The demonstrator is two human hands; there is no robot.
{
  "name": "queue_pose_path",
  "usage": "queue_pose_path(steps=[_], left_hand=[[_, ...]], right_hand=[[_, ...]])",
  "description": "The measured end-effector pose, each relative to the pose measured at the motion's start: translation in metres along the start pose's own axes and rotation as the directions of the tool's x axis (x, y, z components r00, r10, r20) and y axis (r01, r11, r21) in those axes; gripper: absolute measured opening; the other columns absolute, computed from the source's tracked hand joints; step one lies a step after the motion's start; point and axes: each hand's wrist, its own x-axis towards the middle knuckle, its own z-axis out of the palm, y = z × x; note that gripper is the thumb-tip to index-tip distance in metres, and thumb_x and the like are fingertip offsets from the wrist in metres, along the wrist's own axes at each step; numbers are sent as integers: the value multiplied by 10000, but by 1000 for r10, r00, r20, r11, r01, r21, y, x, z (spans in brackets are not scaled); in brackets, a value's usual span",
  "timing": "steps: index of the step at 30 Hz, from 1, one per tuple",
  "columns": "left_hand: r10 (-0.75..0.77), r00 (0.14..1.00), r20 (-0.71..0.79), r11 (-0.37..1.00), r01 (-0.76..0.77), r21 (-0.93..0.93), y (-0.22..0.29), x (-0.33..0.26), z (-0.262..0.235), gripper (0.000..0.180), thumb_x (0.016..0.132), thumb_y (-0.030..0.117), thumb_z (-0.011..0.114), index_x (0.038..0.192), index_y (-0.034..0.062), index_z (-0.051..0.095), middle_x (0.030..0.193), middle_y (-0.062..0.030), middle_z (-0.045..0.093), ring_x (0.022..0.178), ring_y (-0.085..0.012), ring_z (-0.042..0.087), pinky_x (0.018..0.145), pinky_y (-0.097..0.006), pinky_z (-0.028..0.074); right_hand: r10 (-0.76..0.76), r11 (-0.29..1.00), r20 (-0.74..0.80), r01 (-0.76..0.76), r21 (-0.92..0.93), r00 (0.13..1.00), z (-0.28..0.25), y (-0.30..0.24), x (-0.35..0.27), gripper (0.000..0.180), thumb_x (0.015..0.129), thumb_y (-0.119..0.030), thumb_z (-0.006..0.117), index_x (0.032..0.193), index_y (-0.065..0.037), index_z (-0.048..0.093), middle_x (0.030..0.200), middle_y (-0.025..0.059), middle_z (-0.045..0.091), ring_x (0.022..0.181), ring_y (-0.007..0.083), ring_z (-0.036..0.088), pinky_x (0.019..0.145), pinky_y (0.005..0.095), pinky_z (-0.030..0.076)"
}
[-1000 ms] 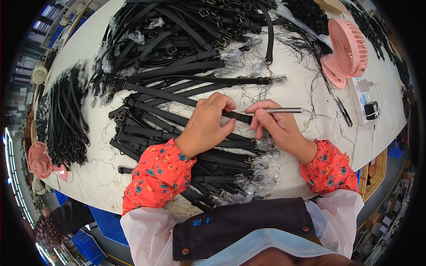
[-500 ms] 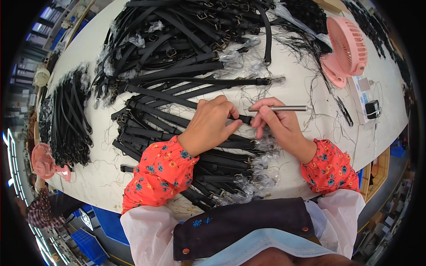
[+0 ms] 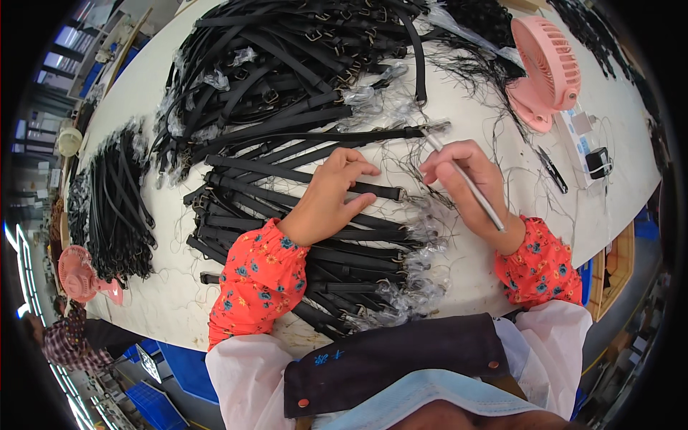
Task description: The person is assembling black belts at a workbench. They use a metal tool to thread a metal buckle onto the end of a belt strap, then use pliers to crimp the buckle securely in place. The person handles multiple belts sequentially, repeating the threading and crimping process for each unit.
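My left hand (image 3: 331,192) hovers over a row of black belts, thumb and fingers apart with nothing between them. Just beyond its fingertips lies the end of one black belt (image 3: 383,191), with a small metal buckle. To the right, my right hand (image 3: 469,179) is curled round a slim silver pen-like tool (image 3: 479,195). This tool slants from above the fingers down toward the wrist. Several more belts (image 3: 358,253) lie side by side below, their buckle ends wrapped in clear plastic (image 3: 419,276).
A large heap of black belts (image 3: 287,57) covers the far part of the white table (image 3: 459,287). Another bundle (image 3: 118,208) lies at left. Pink fans (image 3: 548,64) stand at both sides. Black tweezers (image 3: 552,170) and a power strip (image 3: 577,140) lie at right, near loose threads.
My left hand has let go of the belt's buckle end and opened. My right hand has moved away rightward, and the silver tool has swung from level to a steep slant.
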Motion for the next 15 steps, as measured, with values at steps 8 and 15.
queue_pose_path(steps=[8,15], left_hand=[[116,993,-8,989,-115,95,-1,-3,6,246,792,18,752,980,50,597,1056,-113,640,1019,-343,570,912,-407,434],[127,991,-45,957,-110,269,22,-8,11,148,908,94,712,1032,15,697,857,-116,691,604,-287,610,598,-371,497]], right_hand=[[-213,663,-297,-86,-744,931,-110,-31,-30,119,992,-20,618,1106,-40,646,973,126,734,825,190,724,719,275,537],[-103,420,-294,-226,-879,950,-167,-21,-82,207,907,27,634,1097,-53,615,1002,168,693,918,380,665,772,417,538]])
